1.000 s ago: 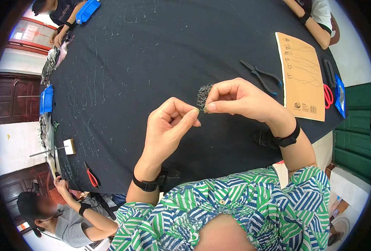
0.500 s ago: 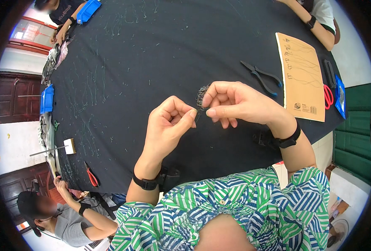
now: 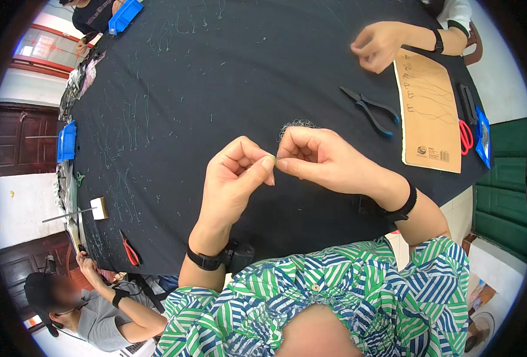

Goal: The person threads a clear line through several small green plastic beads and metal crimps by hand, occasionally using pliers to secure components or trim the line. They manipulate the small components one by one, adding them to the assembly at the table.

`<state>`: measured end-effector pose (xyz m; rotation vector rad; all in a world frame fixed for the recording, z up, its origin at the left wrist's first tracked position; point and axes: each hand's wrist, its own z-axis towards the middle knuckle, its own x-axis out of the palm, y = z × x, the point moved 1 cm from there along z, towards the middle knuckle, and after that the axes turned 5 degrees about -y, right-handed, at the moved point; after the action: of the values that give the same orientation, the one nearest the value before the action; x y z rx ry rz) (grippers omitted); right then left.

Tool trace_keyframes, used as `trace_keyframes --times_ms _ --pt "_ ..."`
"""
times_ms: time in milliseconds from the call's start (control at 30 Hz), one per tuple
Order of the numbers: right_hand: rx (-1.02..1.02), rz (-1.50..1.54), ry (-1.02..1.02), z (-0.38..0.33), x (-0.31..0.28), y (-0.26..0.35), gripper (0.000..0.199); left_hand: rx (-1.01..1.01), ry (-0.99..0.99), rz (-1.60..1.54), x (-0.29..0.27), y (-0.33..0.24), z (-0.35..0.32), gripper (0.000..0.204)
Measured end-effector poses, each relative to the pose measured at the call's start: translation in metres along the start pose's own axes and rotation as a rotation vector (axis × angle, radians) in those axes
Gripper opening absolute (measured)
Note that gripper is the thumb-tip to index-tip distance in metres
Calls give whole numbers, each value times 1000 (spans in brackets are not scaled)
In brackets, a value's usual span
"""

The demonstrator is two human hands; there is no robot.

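Pinched piece (image 3: 275, 159) indistinct; grey tangle (image 3: 296, 123) partly hidden

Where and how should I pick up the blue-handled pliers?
Take the blue-handled pliers around both handles, probably best coming from the wearer's near side. They lie on the black cloth with the nose pointing away and left, and the handles spread toward the near right. Mind the brown booklet close beside the handle ends.
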<state>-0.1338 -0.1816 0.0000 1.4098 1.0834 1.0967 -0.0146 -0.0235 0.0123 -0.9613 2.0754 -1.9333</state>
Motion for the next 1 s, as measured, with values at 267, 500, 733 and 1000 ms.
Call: trace_keyframes --times_ms 267,500,733,1000 --pt "-35 -111 -129 -6 5 11 15 147 -169 204 -1 -2 0 6" --pt "-205 -388 -208 -8 3 20 11 146 -182 285 -1 -5 -2 7" --pt "-399 -481 -271 -5 -1 19 11 159 -105 564 -4 -4 -2 9" --pt "-30 -83 -108 3 -1 3 12 84 -1 493 -2 -10 -7 9"
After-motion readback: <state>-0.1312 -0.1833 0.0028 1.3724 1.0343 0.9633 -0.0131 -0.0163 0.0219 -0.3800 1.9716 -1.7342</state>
